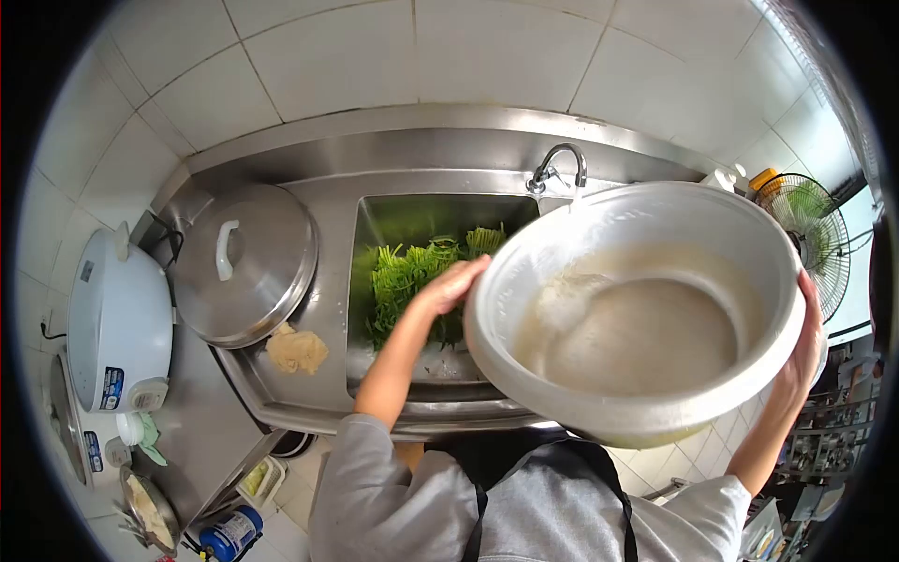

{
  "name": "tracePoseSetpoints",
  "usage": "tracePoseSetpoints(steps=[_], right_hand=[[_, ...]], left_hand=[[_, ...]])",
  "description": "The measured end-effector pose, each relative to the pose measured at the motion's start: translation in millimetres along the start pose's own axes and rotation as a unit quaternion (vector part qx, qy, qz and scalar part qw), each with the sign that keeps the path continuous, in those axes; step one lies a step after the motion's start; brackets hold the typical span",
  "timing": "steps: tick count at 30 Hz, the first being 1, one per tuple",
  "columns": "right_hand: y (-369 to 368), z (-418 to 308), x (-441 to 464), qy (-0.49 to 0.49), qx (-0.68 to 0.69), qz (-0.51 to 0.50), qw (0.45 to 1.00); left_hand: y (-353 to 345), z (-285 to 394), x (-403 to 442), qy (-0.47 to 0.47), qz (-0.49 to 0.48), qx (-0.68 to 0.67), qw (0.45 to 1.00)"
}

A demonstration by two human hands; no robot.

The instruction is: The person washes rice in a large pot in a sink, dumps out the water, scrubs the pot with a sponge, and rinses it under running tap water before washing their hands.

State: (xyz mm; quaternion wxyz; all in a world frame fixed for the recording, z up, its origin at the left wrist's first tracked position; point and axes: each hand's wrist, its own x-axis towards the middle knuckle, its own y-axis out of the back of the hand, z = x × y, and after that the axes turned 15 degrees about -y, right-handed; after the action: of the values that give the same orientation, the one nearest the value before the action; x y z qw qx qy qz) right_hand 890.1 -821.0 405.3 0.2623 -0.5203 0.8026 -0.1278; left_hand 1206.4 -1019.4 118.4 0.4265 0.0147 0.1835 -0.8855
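Observation:
A large whitish plastic tub (646, 393) is held up between my two hands, over the right part of the sink and its front edge. Its open top faces me, and cloudy water lies in the bottom. My left hand (454, 284) grips the tub's left rim. On the opposite side, my right hand (805, 328) holds the right wall, its fingers partly hidden behind the rim. Green leafy vegetables (412, 281) lie in the steel sink (375, 208), left of the tub. A chrome faucet (564, 161) stands behind the tub; a stream from it seems to reach the tub.
A big round metal lid (248, 267) rests on the left drainboard, beside a crumpled tan lump (297, 349). White rice-cooker-like appliances (122, 318) stand further left. A fan (810, 225) is at the right, and a blue cylinder (230, 532) is low at the left.

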Motion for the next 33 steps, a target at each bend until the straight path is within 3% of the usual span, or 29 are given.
tracePoseSetpoints(steps=[1,4,6,8,9,12,14,15,16,18,21,22,24,30,33], right_hand=[[4.0,2.6,6.6,0.015,-0.002,0.022,1.0],[-6.0,23.9,28.0,-0.051,-0.001,-0.046,0.998],[-17.1,43.6,40.8,-0.083,-0.005,-0.013,0.996],[-6.2,64.2,64.0,-0.175,-0.047,-0.015,0.983],[1.0,77.1,75.1,-0.2,-0.067,-0.033,0.977],[15.2,117.2,110.6,-0.229,-0.174,-0.031,0.957],[28.9,143.8,140.7,-0.208,-0.31,-0.027,0.927],[29.1,162.0,152.4,-0.163,-0.407,-0.032,0.898],[36.1,177.2,167.7,-0.11,-0.469,-0.033,0.876],[33.9,200.1,186.5,-0.08,-0.533,-0.026,0.842],[56.6,246.1,224.2,0.062,-0.604,-0.073,0.792],[60.1,252.3,233.1,0.045,-0.62,-0.065,0.78],[69.0,267.3,244.7,0.007,-0.654,-0.055,0.754],[87.9,291.2,270.6,0.028,-0.687,-0.07,0.722],[93.8,288.6,289.2,0.008,-0.719,-0.149,0.679]], left_hand=[[13.2,14.9,-10.9,-0.003,0.029,0.009,1.0],[46.1,69.2,-54.4,-0.052,0.111,0.041,0.992],[57.2,97.7,-84.9,-0.117,0.171,0.057,0.977],[86.1,105.3,-106.7,-0.098,0.205,0.069,0.971],[88.3,110.3,-119.5,-0.14,0.208,0.09,0.964],[99.0,111.7,-142.8,-0.127,0.247,0.156,0.948],[107.3,92.4,-148.5,-0.152,0.27,0.213,0.927],[100.5,81.8,-158.8,-0.141,0.282,0.333,0.889],[115.2,64.6,-162.4,-0.127,0.269,0.349,0.888],[133.1,32.7,-171.3,-0.106,0.288,0.365,0.879],[113.3,18.5,-185.5,-0.072,0.311,0.449,0.835],[105.0,15.9,-186.2,-0.064,0.319,0.484,0.813],[128.1,-25.4,-186.0,-0.037,0.303,0.473,0.826],[114.5,-61.2,-179.8,0.005,0.288,0.529,0.799],[116.3,-76.3,-178.0,0.046,0.289,0.565,0.771]])
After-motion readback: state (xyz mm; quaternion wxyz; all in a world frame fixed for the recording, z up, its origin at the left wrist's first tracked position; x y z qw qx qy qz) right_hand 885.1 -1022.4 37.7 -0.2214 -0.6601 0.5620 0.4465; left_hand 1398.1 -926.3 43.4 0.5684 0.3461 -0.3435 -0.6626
